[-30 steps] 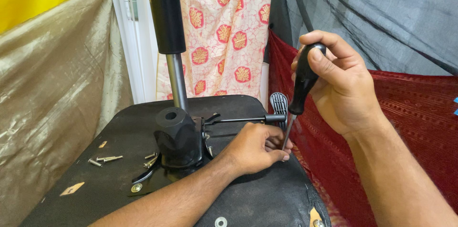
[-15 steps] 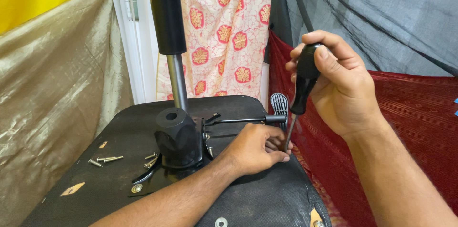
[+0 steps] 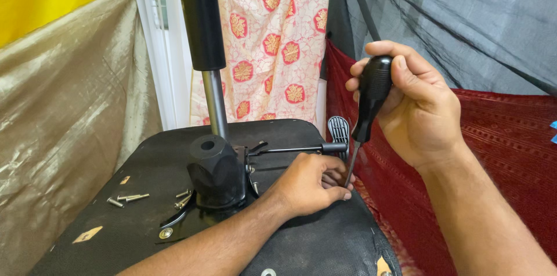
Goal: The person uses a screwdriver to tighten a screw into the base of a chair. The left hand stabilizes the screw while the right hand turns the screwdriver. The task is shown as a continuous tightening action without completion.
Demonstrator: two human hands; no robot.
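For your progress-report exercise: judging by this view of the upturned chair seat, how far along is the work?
Done: loose screws lie on the black seat underside, beside the mechanism block. In hand: the right hand grips a black-handled screwdriver, its tip down by the left hand, which steadies it near the seat's edge. Left: the block and lever remain attached.

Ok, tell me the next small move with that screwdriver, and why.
Probably turn the screwdriver in place with the right hand: its shaft stands nearly upright, its tip down by the left hand fingertips at the edge of the upturned chair seat. The screw itself is hidden.
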